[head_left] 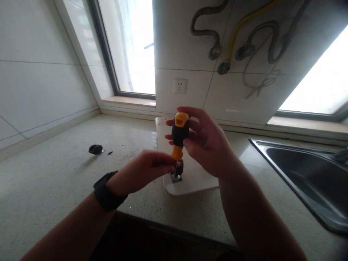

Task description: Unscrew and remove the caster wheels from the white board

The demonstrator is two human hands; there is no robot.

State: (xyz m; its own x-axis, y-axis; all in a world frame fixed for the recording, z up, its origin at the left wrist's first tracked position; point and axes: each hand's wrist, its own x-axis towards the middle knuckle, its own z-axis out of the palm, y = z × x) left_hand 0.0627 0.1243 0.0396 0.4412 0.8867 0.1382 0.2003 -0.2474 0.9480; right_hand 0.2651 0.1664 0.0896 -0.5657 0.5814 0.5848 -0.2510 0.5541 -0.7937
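Between our two hands stands a screwdriver (180,135) with a yellow and black handle, nearly upright, its shaft reaching down to the square metal mounting plate (177,179) of a dark caster wheel (180,168). The plate lies at the near left corner of a white board (194,186) with rounded corners, just below our fingertips. We judge the screw work at this corner to be partway along; whether a screw is going in or coming out, we cannot tell. A loose caster (95,149) lies off the board, beyond and to the left of our left hand, with a small dark piece (110,153) beside it, so that one is unattached. Our right forearm hides part of the board, so we cannot count what remains.

Our right hand (208,143) is curled round the handle, thumb on the near side and fingers spread behind, the forearm rising from the lower right. Our left hand (150,166), below a black wristband (110,190), brings thumb and fingers together at the shaft, apparently steadying it. Everything rests on a speckled surface (152,203), with a sink (304,170) right of our right hand
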